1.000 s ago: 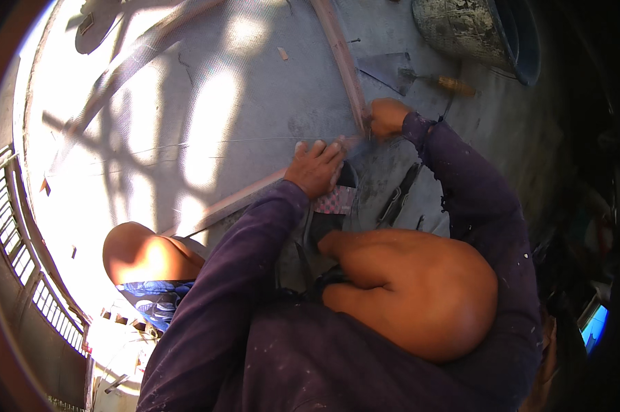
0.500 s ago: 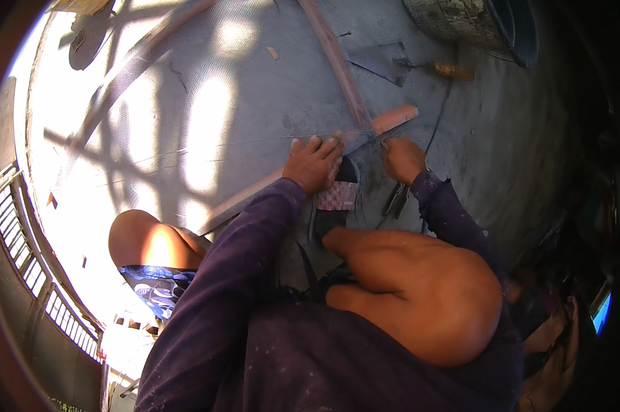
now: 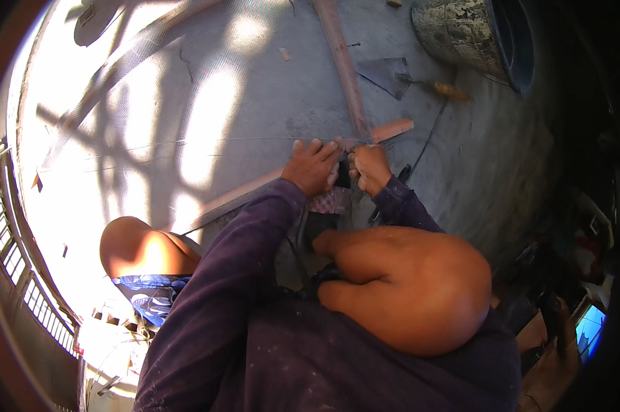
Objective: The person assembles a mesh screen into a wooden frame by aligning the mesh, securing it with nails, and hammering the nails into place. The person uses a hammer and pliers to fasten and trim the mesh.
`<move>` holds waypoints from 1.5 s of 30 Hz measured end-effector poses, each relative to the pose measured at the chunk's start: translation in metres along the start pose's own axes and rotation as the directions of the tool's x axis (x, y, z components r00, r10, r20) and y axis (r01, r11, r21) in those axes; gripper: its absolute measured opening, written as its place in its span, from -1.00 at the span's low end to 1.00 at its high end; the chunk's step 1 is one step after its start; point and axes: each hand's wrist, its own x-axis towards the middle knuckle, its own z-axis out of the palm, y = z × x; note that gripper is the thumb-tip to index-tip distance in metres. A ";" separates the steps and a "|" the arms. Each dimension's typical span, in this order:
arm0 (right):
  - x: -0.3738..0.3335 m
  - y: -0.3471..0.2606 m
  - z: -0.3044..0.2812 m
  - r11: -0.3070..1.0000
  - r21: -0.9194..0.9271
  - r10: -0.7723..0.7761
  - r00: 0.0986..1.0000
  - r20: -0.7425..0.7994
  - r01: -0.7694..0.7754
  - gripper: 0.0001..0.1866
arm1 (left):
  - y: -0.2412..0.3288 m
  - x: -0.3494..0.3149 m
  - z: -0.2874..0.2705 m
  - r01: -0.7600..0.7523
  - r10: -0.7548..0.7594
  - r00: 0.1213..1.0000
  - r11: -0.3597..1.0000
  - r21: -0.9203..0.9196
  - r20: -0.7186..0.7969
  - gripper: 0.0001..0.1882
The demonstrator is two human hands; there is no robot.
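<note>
A wooden frame of reddish strips (image 3: 343,72) lies on the floor with fine mesh (image 3: 213,89) stretched across it. My left hand (image 3: 312,167) rests on the mesh and the near strip (image 3: 244,189), close to the corner, fingers stretched out. Beside it, my right hand (image 3: 370,168) is closed in a fist just below the short strip end (image 3: 392,130). What its fingers grip at the mesh edge is too small to make out. Under the hands, my foot in a slipper with a checked pink strap (image 3: 329,202) is next to the frame.
A trowel (image 3: 387,74) with a wooden handle lies beyond the right hand, near a stained bucket (image 3: 454,34) on its side. A nail (image 3: 353,44) and a wood chip (image 3: 284,54) lie near the far strip. A barred metal gate (image 3: 21,275) stands at left.
My right hand has moved left, close beside my left hand, and its wrist has turned. The left hand stays pressed on the frame. The whole view has shifted slightly.
</note>
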 end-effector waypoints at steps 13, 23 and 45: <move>-0.109 -0.047 -0.069 -0.350 -0.815 -0.745 0.390 0.541 0.463 -0.59 | 0.027 0.008 -0.015 -0.040 0.041 0.996 0.999 0.012 -0.085 -0.50; -0.071 -0.102 -0.038 -0.659 -0.475 -0.325 0.349 0.879 0.582 -0.86 | 0.051 0.011 -0.034 -0.085 0.092 0.990 0.994 0.066 -0.104 -0.48; -0.037 0.035 -0.084 0.549 -0.649 -0.762 0.634 -0.131 0.527 -0.49 | 0.043 0.012 -0.026 -0.117 0.114 0.986 0.993 -0.012 -0.117 -0.45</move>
